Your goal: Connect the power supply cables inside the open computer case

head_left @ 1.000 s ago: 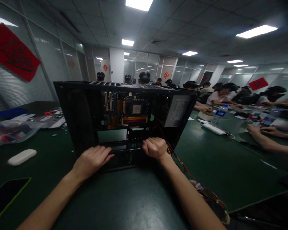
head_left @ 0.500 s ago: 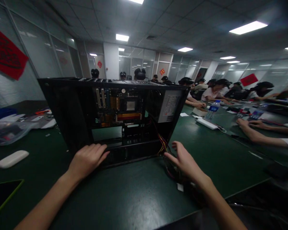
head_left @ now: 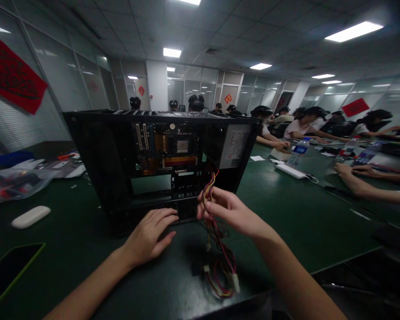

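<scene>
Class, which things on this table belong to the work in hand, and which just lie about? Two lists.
Belonging to the work:
Open black metal computer case
Dark circuit board with white slots
Boxy power supply, pale label
Red-and-yellow cables, in the right hand

Apparently lying about:
White rounded case
Flat black slab, green rim
Clear plastic bag
Clear plastic bottle, blue label

Beyond my right hand (head_left: 229, 211), gripping the cables (head_left: 208, 192), stands the computer case (head_left: 95, 169) with the motherboard (head_left: 169, 144) inside; left of my grip is my left hand (head_left: 153, 233), farther left a plastic bag (head_left: 20, 180), well right a bottle (head_left: 299, 152).
</scene>
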`<state>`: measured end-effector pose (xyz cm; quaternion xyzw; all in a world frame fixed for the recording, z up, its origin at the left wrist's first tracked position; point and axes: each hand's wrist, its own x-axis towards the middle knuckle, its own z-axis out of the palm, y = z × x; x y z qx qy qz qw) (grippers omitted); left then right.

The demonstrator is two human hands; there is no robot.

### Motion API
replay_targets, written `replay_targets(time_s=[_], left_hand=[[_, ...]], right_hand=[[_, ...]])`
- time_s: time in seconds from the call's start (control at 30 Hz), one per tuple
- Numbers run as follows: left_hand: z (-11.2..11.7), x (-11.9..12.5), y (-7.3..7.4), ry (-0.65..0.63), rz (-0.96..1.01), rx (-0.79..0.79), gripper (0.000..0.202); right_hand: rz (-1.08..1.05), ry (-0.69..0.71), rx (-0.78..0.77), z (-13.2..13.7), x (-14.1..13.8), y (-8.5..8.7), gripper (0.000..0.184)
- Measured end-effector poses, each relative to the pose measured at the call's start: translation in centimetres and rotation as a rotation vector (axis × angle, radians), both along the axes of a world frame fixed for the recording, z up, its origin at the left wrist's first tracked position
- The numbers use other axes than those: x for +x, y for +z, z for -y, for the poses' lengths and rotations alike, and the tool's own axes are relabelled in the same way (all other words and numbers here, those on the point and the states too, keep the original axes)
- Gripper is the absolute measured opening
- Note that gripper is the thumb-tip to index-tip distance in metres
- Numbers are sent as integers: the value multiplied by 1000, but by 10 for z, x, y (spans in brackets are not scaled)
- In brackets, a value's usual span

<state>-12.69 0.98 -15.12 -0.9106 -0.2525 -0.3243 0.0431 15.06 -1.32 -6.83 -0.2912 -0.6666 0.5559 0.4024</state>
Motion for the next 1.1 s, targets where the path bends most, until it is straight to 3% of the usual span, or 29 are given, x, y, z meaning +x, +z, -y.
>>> replay_targets(time_s=[0.13, 0.23, 0.33, 0.4, 0.47, 0.57, 0.67, 0.8, 0.93, 1.0, 1.1], left_hand=[[7, 37, -13, -37, 244, -722, 56], [4, 66, -14, -117, 449, -1258, 65], [-1, 89, 0, -206, 421, -1491, 62], [-7, 99, 14, -254, 343, -1404, 60], [-12, 106, 28, -209, 145, -1124, 55], [-18, 112, 44, 98, -297, -556, 40], [-17, 115, 53, 325, -558, -283, 26], [-10, 107, 73, 388, -630, -221, 25], [-24, 87, 97, 412, -391, -201, 27], [-42, 79, 97, 411, -272, -303, 31], [-71, 79, 83, 364, -238, -458, 36]], right_hand=[[-207, -120, 96, -16, -8, 44, 42], [-253, -169, 149, -30, -10, 73, 43], [-160, -125, 198, -37, -13, 94, 44], [-26, -101, 248, -36, -12, 103, 44], [158, -114, 303, -31, -6, 107, 42], [364, -190, 351, -19, 13, 109, 40], [393, -349, 381, -5, 41, 107, 41], [428, -539, 429, 9, 74, 107, 47], [436, -585, 454, 13, 88, 107, 47], [406, -571, 468, 11, 85, 107, 43], [346, -528, 488, 7, 75, 107, 39]])
